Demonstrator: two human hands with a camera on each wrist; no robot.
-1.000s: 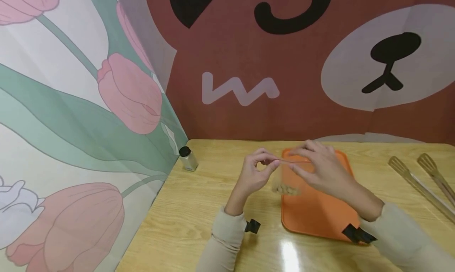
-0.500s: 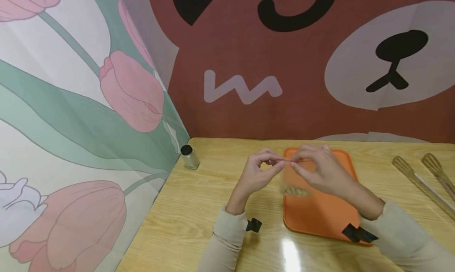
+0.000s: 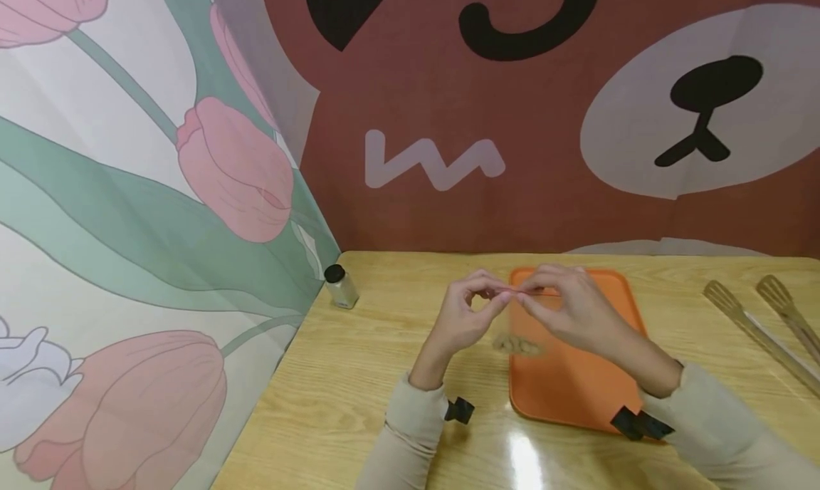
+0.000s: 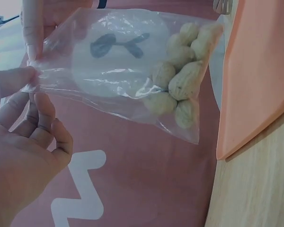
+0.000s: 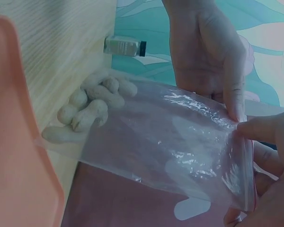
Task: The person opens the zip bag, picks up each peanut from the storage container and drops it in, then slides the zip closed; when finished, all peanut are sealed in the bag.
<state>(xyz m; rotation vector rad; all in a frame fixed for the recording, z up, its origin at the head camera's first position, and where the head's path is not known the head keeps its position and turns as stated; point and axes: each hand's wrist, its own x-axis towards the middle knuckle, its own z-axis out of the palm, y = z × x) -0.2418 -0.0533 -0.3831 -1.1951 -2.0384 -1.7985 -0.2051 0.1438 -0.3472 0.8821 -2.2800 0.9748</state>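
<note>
A clear zip bag (image 5: pixel 199 142) with a reddish strip along its top edge hangs between both hands. Several unshelled peanuts (image 4: pixel 182 78) lie gathered at its bottom. My left hand (image 3: pixel 466 318) pinches the bag's top edge between thumb and fingers. My right hand (image 3: pixel 579 308) pinches the same edge right beside it, so the thumb tips almost meet. In the head view the bag hangs over the left side of an orange tray (image 3: pixel 570 390), and its film barely shows there.
A small jar (image 3: pixel 342 288) with a black lid stands at the table's back left corner. Two slotted metal utensils (image 3: pixel 762 337) lie on the right of the wooden table (image 3: pixel 307 397). Printed cloths hang behind and to the left.
The right hand has slid left along the bag's top edge, closing the gap to the left fingertips. The bag sways a little below, and both hands keep their pinch.
</note>
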